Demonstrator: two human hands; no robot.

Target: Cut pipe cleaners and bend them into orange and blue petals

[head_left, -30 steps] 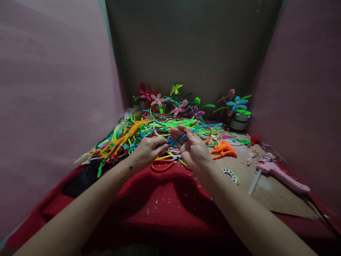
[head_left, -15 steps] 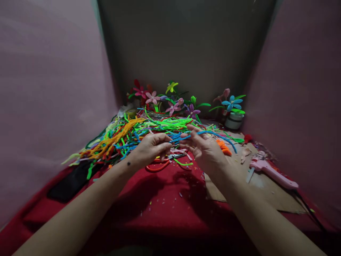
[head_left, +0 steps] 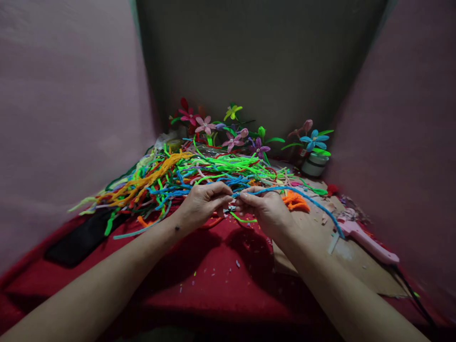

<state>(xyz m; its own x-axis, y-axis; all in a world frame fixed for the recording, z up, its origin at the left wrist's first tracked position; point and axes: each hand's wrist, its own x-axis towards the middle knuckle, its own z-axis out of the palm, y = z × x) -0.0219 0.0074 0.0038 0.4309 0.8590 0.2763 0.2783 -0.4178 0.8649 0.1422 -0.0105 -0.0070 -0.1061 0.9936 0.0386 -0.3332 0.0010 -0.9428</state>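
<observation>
A long blue pipe cleaner [head_left: 307, 195] runs between my hands and trails off to the right, its free end drooping over the glue gun. The fingers of my left hand [head_left: 206, 203] are pinched on its near end. My right hand [head_left: 265, 209] grips the same pipe cleaner a little to the right, fingertips almost meeting those of the left. Below the hands, scissors [head_left: 213, 223] with red handles lie on the red cloth, mostly hidden. Just behind is a heap of pipe cleaners [head_left: 221, 166] in many colours.
Pipe-cleaner flowers [head_left: 233, 141] stand along the back, one blue flower by a jar [head_left: 315, 164]. A pink glue gun [head_left: 370, 242] rests on cardboard [head_left: 356, 266] at right, near orange pieces [head_left: 296, 201]. A black phone-like object [head_left: 76, 244] lies left on the red cloth [head_left: 210, 285].
My right hand has closed from loosely spread fingers to a pinch on the blue pipe cleaner, nearer the left hand. The pipe cleaner's free end now reaches farther right and lower.
</observation>
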